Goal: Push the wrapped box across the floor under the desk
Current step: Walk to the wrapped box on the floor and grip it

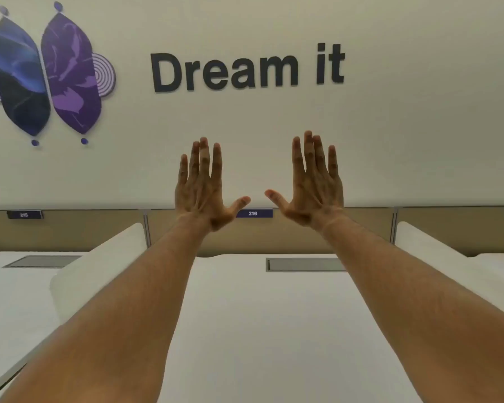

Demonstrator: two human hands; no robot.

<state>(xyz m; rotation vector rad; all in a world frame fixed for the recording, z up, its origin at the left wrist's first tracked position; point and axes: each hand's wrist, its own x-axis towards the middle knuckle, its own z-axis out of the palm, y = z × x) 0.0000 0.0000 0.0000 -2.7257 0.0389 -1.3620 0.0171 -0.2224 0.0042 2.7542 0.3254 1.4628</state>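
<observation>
left hand: fingers spread, back to camera, holding nothing | right hand: same, empty | both raised above white desk | wall lettering "Dream it" | plates "216", "215" | wrapped box: out of view

Ahead of you, raised dark block letters on the cream wall read "Dream it". Small dark number plates on the tan partition read "215" and "216".

A cream wall carries black lettering reading "Dream it" beside a purple butterfly-shaped decoration. Below, a small sign reads 216.
</observation>
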